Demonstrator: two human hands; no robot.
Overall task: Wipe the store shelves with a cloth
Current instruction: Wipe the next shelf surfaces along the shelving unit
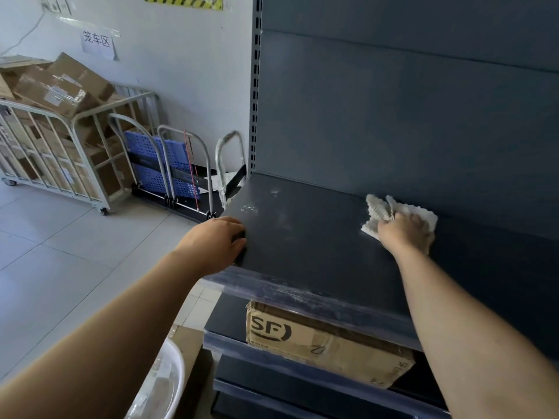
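my right hand (403, 232) is bunched over the cloth (402, 211), fingers curled down and gripping it against the top shelf (317, 237), close to the back panel (393, 116). the cloth is white, with a bumpy waffle texture, crumpled, its corners sticking out past my knuckles on both sides. my left hand (216, 241) holds the shelf's left edge, fingers wrapped over the side with the tips hidden. the shelf is dark grey and flat, with pale dusty smears near its left rear corner and along the front lip. a cardboard box (320, 340) marked sf sits on the shelf below.
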